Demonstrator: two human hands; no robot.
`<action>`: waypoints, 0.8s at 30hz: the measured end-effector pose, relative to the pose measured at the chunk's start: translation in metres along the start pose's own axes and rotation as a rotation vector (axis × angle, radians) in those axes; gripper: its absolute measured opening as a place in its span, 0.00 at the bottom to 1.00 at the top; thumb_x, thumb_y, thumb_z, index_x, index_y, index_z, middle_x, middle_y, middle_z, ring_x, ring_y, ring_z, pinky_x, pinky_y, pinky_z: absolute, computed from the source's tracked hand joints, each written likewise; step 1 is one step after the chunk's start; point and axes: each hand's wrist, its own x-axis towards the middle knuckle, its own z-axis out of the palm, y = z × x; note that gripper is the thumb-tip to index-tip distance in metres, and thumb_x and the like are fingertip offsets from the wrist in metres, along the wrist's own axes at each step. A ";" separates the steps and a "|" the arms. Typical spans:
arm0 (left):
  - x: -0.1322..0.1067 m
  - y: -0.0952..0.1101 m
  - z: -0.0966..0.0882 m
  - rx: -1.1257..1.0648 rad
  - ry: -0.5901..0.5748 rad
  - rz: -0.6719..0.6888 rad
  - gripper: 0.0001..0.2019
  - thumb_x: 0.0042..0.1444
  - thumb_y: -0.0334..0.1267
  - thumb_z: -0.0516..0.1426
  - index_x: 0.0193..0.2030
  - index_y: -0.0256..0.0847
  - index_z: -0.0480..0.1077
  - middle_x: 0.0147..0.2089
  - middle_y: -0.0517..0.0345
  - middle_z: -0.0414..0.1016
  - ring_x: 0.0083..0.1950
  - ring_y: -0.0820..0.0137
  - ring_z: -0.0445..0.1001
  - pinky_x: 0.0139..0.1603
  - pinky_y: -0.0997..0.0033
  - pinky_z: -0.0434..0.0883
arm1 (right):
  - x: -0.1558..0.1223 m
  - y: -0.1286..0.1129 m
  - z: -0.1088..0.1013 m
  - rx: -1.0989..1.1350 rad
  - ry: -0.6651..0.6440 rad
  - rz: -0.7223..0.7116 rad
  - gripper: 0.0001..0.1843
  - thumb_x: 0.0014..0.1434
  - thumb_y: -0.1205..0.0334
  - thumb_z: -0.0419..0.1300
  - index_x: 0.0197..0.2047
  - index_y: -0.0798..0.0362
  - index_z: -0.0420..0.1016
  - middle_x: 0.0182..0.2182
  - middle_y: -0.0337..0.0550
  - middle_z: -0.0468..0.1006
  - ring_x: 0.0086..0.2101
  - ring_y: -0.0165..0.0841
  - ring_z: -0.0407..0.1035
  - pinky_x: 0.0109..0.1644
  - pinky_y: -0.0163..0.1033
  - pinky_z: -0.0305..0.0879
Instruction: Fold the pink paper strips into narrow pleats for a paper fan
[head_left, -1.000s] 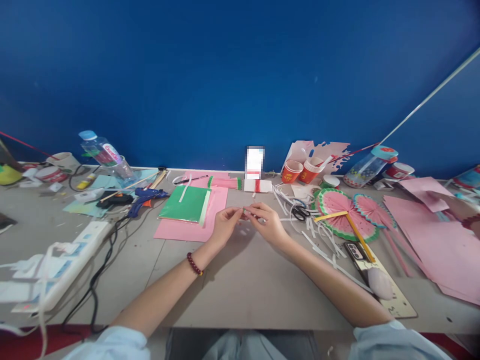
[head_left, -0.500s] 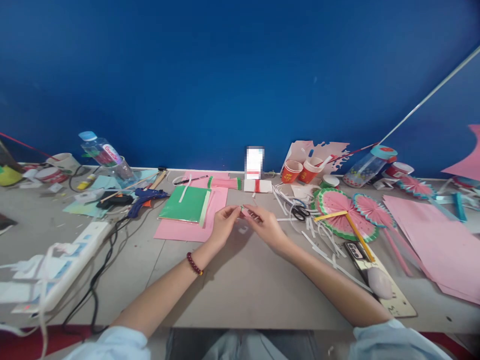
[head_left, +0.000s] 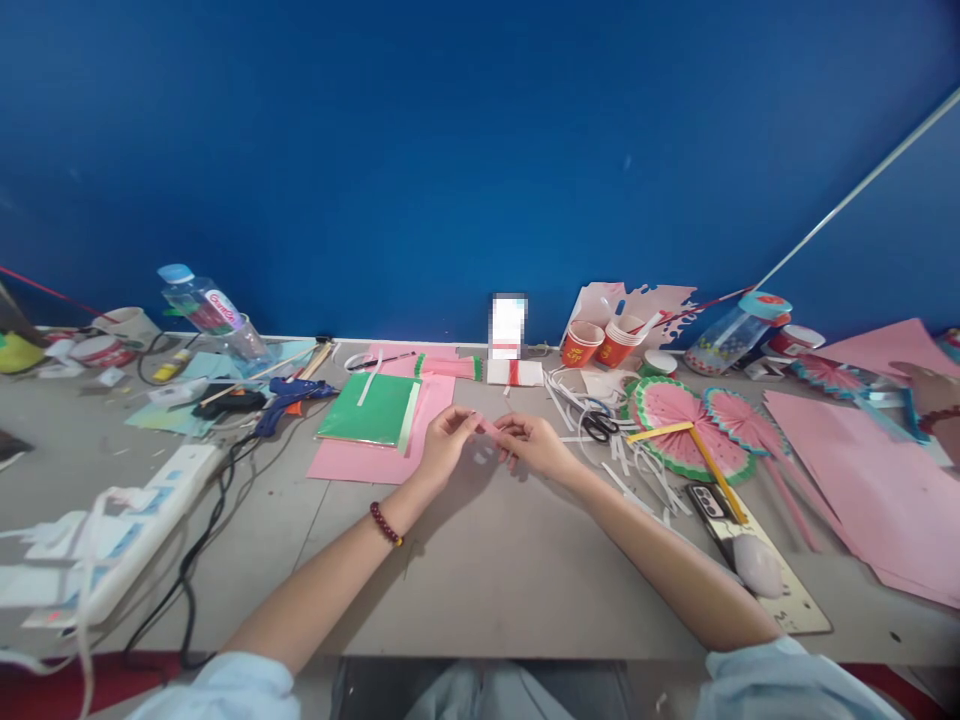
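Between my two hands, above the middle of the grey table, is a small piece of pink paper point(head_left: 490, 427). My left hand point(head_left: 448, 437) pinches its left end between thumb and fingertips. On the other end, my right hand point(head_left: 534, 445) grips it with thumb and forefinger, the other fingers curled below. Most of the piece is covered by my fingers, so its full shape cannot be made out. Left of my left hand lies a green paper pack point(head_left: 371, 408) on a pink sheet point(head_left: 341, 462). Black scissors point(head_left: 600, 427) and white paper strips point(head_left: 649, 465) are right of my right hand.
A blue glue gun point(head_left: 289, 400) and a white power strip point(head_left: 154, 525) with cables occupy the left. Pink pleated paper fans point(head_left: 679, 412), a phone point(head_left: 709, 503), red paper cups point(head_left: 581, 343) and pink sheets point(head_left: 847, 470) fill the right. A folded pink-green strip point(head_left: 448, 368) lies behind.
My hands have drawn slightly apart, showing more of the pink paper between them. At the far right, a raised pink sheet has come down and another person's hand shows there.
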 end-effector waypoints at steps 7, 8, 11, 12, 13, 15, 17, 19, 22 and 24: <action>0.008 0.007 -0.008 -0.139 0.141 0.014 0.13 0.46 0.46 0.62 0.28 0.40 0.66 0.26 0.62 0.67 0.28 0.74 0.70 0.26 0.76 0.67 | 0.002 -0.009 -0.030 -0.016 -0.222 0.085 0.19 0.50 0.50 0.64 0.38 0.56 0.76 0.31 0.44 0.79 0.27 0.29 0.73 0.29 0.34 0.72; 0.009 0.008 -0.009 -0.146 0.159 0.017 0.13 0.46 0.47 0.62 0.28 0.40 0.66 0.26 0.62 0.67 0.28 0.74 0.70 0.25 0.76 0.67 | 0.003 -0.010 -0.033 -0.021 -0.232 0.095 0.19 0.49 0.49 0.64 0.37 0.56 0.76 0.31 0.44 0.79 0.27 0.29 0.74 0.30 0.34 0.72; 0.011 0.007 -0.009 -0.154 0.185 0.010 0.14 0.45 0.48 0.63 0.29 0.40 0.67 0.27 0.62 0.67 0.27 0.74 0.70 0.25 0.75 0.69 | 0.006 -0.009 -0.041 -0.014 -0.213 0.101 0.19 0.48 0.49 0.64 0.34 0.57 0.76 0.30 0.44 0.78 0.27 0.30 0.74 0.31 0.35 0.72; 0.011 0.007 -0.009 -0.159 0.186 0.004 0.15 0.44 0.48 0.63 0.29 0.39 0.67 0.27 0.62 0.68 0.27 0.74 0.71 0.25 0.75 0.69 | 0.007 -0.008 -0.042 -0.010 -0.191 0.095 0.19 0.48 0.48 0.64 0.34 0.57 0.76 0.29 0.44 0.78 0.26 0.30 0.74 0.30 0.35 0.72; 0.012 0.006 -0.010 -0.165 0.183 -0.002 0.15 0.44 0.48 0.63 0.29 0.39 0.67 0.28 0.61 0.68 0.28 0.73 0.72 0.26 0.75 0.70 | 0.008 -0.007 -0.043 -0.010 -0.165 0.086 0.19 0.47 0.48 0.65 0.34 0.57 0.75 0.28 0.44 0.78 0.25 0.30 0.74 0.29 0.35 0.71; 0.013 0.005 -0.010 -0.175 0.168 -0.011 0.15 0.44 0.47 0.63 0.29 0.39 0.67 0.28 0.61 0.69 0.29 0.72 0.73 0.27 0.74 0.71 | 0.009 -0.004 -0.043 -0.029 -0.123 0.061 0.19 0.48 0.48 0.64 0.33 0.57 0.75 0.26 0.43 0.78 0.24 0.30 0.73 0.29 0.35 0.71; 0.013 0.006 -0.012 -0.171 0.147 -0.013 0.14 0.44 0.46 0.63 0.30 0.39 0.66 0.27 0.61 0.69 0.29 0.71 0.74 0.28 0.73 0.71 | 0.010 -0.001 -0.043 -0.070 -0.096 0.028 0.18 0.49 0.49 0.63 0.32 0.57 0.76 0.25 0.43 0.78 0.24 0.29 0.73 0.29 0.35 0.71; 0.014 0.008 -0.015 -0.149 0.118 -0.016 0.13 0.45 0.45 0.62 0.31 0.40 0.67 0.27 0.62 0.68 0.30 0.70 0.74 0.29 0.72 0.72 | 0.010 0.000 -0.043 -0.123 -0.057 -0.005 0.17 0.50 0.49 0.62 0.32 0.56 0.76 0.26 0.43 0.78 0.22 0.28 0.71 0.27 0.33 0.69; 0.016 0.012 -0.018 -0.098 0.073 -0.023 0.10 0.46 0.42 0.60 0.32 0.40 0.67 0.29 0.62 0.68 0.31 0.70 0.74 0.32 0.71 0.73 | 0.011 0.000 -0.045 -0.181 0.030 -0.008 0.16 0.51 0.50 0.62 0.34 0.55 0.77 0.26 0.41 0.77 0.19 0.25 0.67 0.21 0.31 0.64; 0.017 0.014 -0.019 -0.068 0.058 -0.023 0.08 0.45 0.39 0.59 0.32 0.39 0.68 0.31 0.61 0.68 0.32 0.71 0.74 0.34 0.71 0.73 | 0.011 -0.002 -0.047 -0.150 0.063 0.004 0.17 0.49 0.50 0.63 0.38 0.55 0.77 0.24 0.39 0.75 0.19 0.25 0.66 0.21 0.31 0.62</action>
